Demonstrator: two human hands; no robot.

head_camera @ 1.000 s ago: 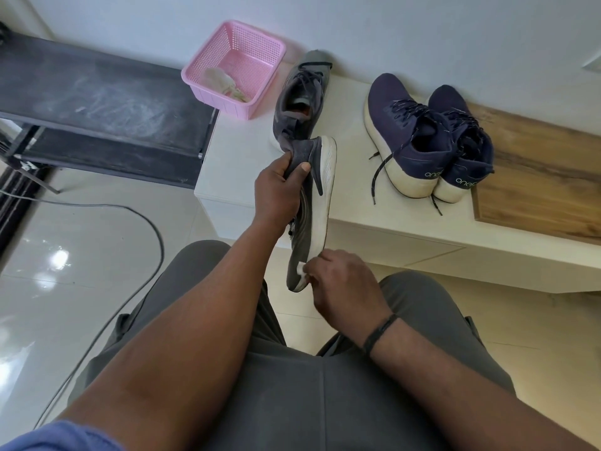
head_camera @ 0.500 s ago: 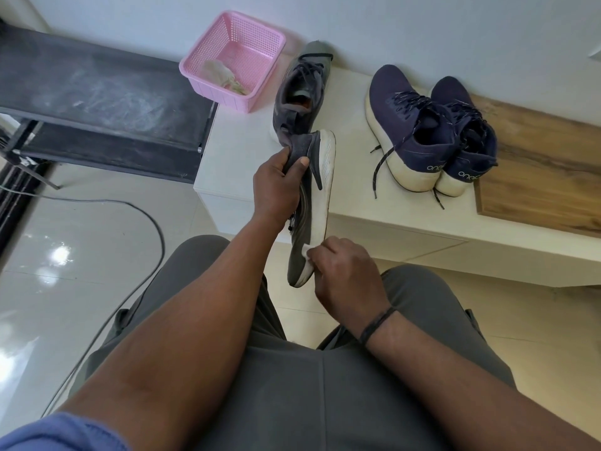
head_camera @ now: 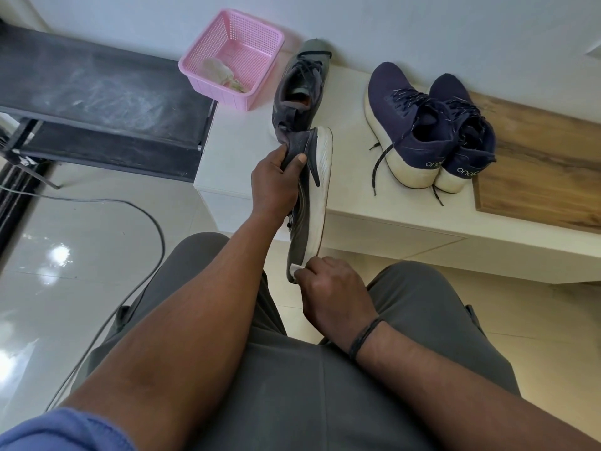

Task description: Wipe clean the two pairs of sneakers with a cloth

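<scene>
My left hand [head_camera: 276, 187] grips the heel of a grey sneaker [head_camera: 313, 196], held on its side above my lap with its white sole facing right. My right hand [head_camera: 331, 294] pinches a small white cloth [head_camera: 295, 267] against the toe end of that sneaker. Most of the cloth is hidden under my fingers. The second grey sneaker [head_camera: 300, 89] stands on the white bench [head_camera: 240, 157] just beyond. A pair of navy sneakers [head_camera: 426, 125] with white soles stands side by side further right on the bench.
A pink plastic basket [head_camera: 232, 58] holding crumpled pale cloth sits at the bench's back left corner. A wooden board [head_camera: 536, 167] lies right of the navy pair. A dark dusty shelf unit [head_camera: 97, 102] stands to the left, and a cable [head_camera: 130, 229] runs across the tiled floor.
My right hand with the cloth slid up along the sole edge half a second ago, then came back down to the toe. My left hand keeps the same grip on the heel.
</scene>
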